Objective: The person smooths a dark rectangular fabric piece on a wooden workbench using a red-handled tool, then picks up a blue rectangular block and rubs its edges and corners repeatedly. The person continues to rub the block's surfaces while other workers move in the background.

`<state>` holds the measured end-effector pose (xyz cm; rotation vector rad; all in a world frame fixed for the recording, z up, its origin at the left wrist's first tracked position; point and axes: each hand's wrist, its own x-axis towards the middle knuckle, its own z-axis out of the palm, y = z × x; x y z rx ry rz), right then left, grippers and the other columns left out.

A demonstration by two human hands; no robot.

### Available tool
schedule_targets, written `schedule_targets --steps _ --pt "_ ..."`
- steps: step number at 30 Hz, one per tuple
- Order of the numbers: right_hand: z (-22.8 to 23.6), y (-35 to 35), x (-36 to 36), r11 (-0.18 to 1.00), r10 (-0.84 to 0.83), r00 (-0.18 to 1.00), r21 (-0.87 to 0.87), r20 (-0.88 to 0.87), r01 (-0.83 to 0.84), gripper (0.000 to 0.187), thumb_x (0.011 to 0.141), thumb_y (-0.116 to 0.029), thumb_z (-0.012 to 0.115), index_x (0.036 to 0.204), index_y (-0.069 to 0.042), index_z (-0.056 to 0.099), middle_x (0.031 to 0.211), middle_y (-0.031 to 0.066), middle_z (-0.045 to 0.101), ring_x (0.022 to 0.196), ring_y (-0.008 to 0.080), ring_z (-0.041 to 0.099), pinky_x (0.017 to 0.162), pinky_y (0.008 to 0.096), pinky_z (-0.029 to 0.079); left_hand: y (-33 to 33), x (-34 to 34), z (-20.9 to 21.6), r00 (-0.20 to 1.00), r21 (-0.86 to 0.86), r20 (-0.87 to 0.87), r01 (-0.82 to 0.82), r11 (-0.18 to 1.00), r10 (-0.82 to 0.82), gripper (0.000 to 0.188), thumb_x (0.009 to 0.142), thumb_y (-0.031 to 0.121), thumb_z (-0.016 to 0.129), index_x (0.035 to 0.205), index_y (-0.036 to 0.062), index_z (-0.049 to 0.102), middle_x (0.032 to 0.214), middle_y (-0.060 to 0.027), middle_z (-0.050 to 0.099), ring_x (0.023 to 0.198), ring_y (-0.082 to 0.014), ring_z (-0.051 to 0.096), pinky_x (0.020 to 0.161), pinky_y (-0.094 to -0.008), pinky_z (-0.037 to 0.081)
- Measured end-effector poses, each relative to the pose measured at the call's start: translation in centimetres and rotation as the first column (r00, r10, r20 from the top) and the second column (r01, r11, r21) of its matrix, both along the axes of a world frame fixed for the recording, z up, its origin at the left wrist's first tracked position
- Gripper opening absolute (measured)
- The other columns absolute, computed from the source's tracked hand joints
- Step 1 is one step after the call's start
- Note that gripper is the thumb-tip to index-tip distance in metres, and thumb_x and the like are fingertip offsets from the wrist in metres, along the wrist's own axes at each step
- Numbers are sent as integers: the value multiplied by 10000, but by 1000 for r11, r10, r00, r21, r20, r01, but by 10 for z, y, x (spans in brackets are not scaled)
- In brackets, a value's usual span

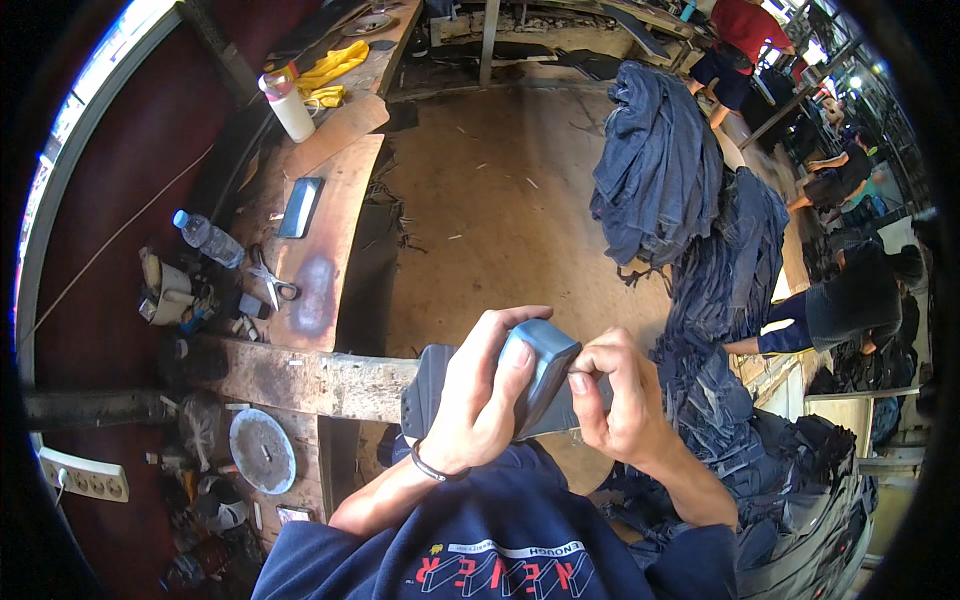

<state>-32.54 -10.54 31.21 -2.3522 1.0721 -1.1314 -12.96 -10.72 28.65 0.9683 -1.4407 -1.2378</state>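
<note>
One blue-grey, round-edged block [550, 347], kind unclear: held before my navy shirt [480, 508], long axis slanting toward it. My left grip [485, 390]: clamped on its left side. My right grip [625, 405]: at its right edge, thumb and finger together; anything pinched, I cannot tell.

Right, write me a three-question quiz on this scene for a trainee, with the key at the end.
1. Multiple choice: what colour is the cap on the clear bottle? A) pink B) blue C) yellow
2. True or false: the heaped dark cloth lies to the right of the scissors.
3. Fill in: the hand with a dark wristband below it, gripping the blue-grey object, is the ____ hand.
Key: 1 B; 2 true; 3 left.
</note>
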Motion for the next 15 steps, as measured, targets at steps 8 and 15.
schedule_targets --steps 8,15 --pt "-15 11 17 973 -114 983 -185 145 140 246 917 -12 750 1123 6 616 973 163 661 758 308 661 653 394 545 -1 -1 0 999 -59 -27 -29 998 28 576 1127 425 380 1398 -50 565 1142 -126 664 1058 -170 624 955 -306 481" --pt "-12 7 18 964 -99 983 -230 154 133 269 902 -52 774 1120 -5 625 984 149 664 817 263 641 721 369 528 -3 2 2 999 -39 -39 -2 999 1 584 1127 430 373 1399 -50 563 1162 -127 660 1065 -160 622 959 -300 482"
